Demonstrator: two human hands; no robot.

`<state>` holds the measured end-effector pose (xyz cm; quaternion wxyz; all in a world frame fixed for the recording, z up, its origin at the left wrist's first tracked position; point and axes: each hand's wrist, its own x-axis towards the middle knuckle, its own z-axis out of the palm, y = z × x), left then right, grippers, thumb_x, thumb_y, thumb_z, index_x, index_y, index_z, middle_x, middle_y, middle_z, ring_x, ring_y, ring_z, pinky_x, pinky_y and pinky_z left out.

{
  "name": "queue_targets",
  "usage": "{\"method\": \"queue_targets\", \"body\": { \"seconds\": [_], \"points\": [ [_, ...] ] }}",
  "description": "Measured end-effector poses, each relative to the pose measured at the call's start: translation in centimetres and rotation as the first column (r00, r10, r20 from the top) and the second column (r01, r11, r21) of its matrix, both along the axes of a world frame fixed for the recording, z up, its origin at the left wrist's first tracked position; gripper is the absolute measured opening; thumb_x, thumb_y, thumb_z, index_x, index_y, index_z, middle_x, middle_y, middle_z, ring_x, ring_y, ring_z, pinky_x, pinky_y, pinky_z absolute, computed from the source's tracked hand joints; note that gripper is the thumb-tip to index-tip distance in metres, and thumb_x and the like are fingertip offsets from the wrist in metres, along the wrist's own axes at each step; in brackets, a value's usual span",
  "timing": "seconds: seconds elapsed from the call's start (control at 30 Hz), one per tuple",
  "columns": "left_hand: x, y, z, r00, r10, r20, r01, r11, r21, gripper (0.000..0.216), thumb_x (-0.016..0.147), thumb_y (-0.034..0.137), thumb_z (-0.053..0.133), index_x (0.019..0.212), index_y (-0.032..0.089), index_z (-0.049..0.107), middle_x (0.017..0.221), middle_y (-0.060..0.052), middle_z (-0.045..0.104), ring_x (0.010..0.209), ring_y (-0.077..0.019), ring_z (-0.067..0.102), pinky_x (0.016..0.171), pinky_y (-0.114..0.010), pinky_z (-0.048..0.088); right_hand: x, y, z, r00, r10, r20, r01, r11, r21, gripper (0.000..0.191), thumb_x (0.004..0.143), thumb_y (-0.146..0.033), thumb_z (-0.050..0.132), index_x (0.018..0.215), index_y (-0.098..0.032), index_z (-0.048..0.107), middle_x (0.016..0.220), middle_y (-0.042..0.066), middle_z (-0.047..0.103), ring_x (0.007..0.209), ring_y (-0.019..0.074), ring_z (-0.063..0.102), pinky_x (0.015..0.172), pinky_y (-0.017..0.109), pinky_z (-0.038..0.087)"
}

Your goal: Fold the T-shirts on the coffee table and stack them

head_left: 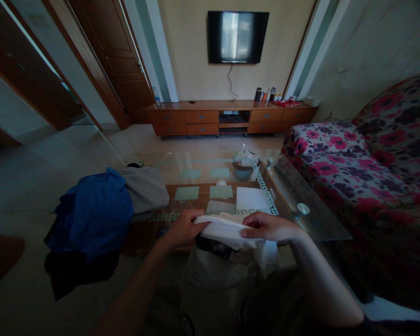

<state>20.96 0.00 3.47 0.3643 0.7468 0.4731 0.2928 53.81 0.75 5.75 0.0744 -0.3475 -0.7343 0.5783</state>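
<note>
A white cloth garment [224,229] is stretched between my two hands over the near edge of the glass table. My left hand [186,228] pinches its left end, thumb on top. My right hand [268,227] grips the right end, with thumb and fingers closed on the fabric. Below the held fold, more pale cloth [217,270] hangs down toward my lap. A dark patch [215,246] shows just under the fold; I cannot tell whether it is a print or a separate thing. The exact kind of garment is not clear.
On the glass table [322,228], a heap of clothes at the left holds a blue garment [98,210] and a grey one [145,189]. A small basket [243,174] shows beyond my hands. A flowered sofa [367,172] stands right, a low wooden cabinet [201,117] ahead.
</note>
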Motion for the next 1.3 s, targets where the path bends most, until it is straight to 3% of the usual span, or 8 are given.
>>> {"method": "queue_targets", "body": {
  "seconds": [0.2,0.33,0.5,0.67,0.87,1.0,1.1,1.3],
  "points": [
    [-2.2,-0.1,1.6,0.966,0.078,-0.245,-0.061,0.995,0.075,0.035,0.088,0.049,0.062,0.069,0.019,0.062,0.068,0.002,0.059,0.067,-0.0155,0.054,0.062,-0.025,0.036,4.1,0.9,0.4,0.968,-0.211,0.135,0.189,0.969,0.157,0.051,0.088,-0.066,0.064,0.071,-0.018,0.06,0.062,-0.005,0.041,0.057,0.0098,0.035,0.052,0.025,0.026],
    [-2.6,-0.6,1.9,0.916,0.077,-0.395,-0.036,0.993,0.108,0.038,0.088,0.056,0.062,0.093,0.02,0.075,0.091,-0.006,0.073,0.086,-0.0229,0.063,0.077,-0.03,0.043,4.2,1.0,0.8,0.936,-0.349,0.052,0.299,0.861,0.412,0.046,0.09,-0.06,0.064,0.07,-0.019,0.06,0.063,-0.004,0.046,0.061,0.0119,0.043,0.058,0.026,0.031],
    [-3.3,0.4,1.2,0.924,0.093,-0.371,-0.03,0.985,0.172,0.045,0.101,0.047,0.044,0.087,0.02,0.077,0.084,-0.008,0.071,0.083,-0.0224,0.063,0.081,-0.034,0.045,3.4,1.3,0.5,0.906,-0.422,-0.013,0.361,0.758,0.544,0.04,0.091,-0.057,0.065,0.076,-0.02,0.063,0.072,0.0,0.059,0.068,0.0157,0.053,0.065,0.03,0.041],
    [-4.2,1.2,0.9,0.954,0.163,-0.251,-0.094,0.959,0.267,0.031,0.094,0.045,0.058,0.098,0.023,0.08,0.096,-0.008,0.073,0.092,-0.0235,0.066,0.085,-0.035,0.049,3.7,1.9,-0.2,0.869,-0.473,-0.143,0.46,0.668,0.585,0.035,0.086,-0.053,0.073,0.089,-0.019,0.064,0.098,0.008,0.064,0.082,0.0192,0.058,0.073,0.032,0.046],
    [-5.0,1.5,0.1,0.939,0.235,-0.252,-0.174,0.955,0.239,0.03,0.086,0.039,0.069,0.11,0.023,0.078,0.11,-0.008,0.075,0.1,-0.0262,0.068,0.094,-0.039,0.05,4.4,2.1,-0.9,0.905,-0.412,-0.103,0.412,0.793,0.448,0.032,0.096,-0.052,0.06,0.087,-0.021,0.055,0.076,-0.001,0.052,0.069,0.0152,0.05,0.063,0.029,0.04],
    [-4.9,2.0,-0.8,0.896,0.342,-0.284,-0.243,0.911,0.332,0.037,0.084,0.025,0.064,0.119,0.02,0.073,0.101,-0.008,0.067,0.094,-0.0248,0.065,0.091,-0.039,0.051,3.8,1.7,-0.5,0.908,-0.364,-0.209,0.419,0.813,0.405,0.028,0.098,-0.048,0.058,0.092,-0.022,0.052,0.082,-0.002,0.05,0.076,0.0151,0.049,0.07,0.028,0.041],
    [-4.9,2.5,-1.6,0.877,0.407,-0.256,-0.279,0.865,0.418,0.027,0.083,0.02,0.058,0.103,0.019,0.077,0.1,-0.008,0.055,0.098,-0.0247,0.06,0.093,-0.04,0.052,3.4,1.4,0.3,0.905,-0.332,-0.266,0.415,0.828,0.377,0.025,0.099,-0.046,0.059,0.097,-0.022,0.053,0.087,0.0,0.05,0.081,0.0154,0.048,0.073,0.027,0.042],
    [-4.6,2.9,-2.6,0.869,0.488,-0.084,-0.416,0.812,0.41,0.02,0.088,0.024,0.054,0.096,0.02,0.071,0.128,-0.012,0.047,0.124,-0.0282,0.051,0.112,-0.047,0.041,3.0,0.8,1.3,0.873,-0.333,-0.357,0.43,0.87,0.239,0.038,0.093,-0.044,0.068,0.12,-0.021,0.057,0.106,0.004,0.057,0.085,0.0147,0.053,0.071,0.026,0.045]
  ]
}}
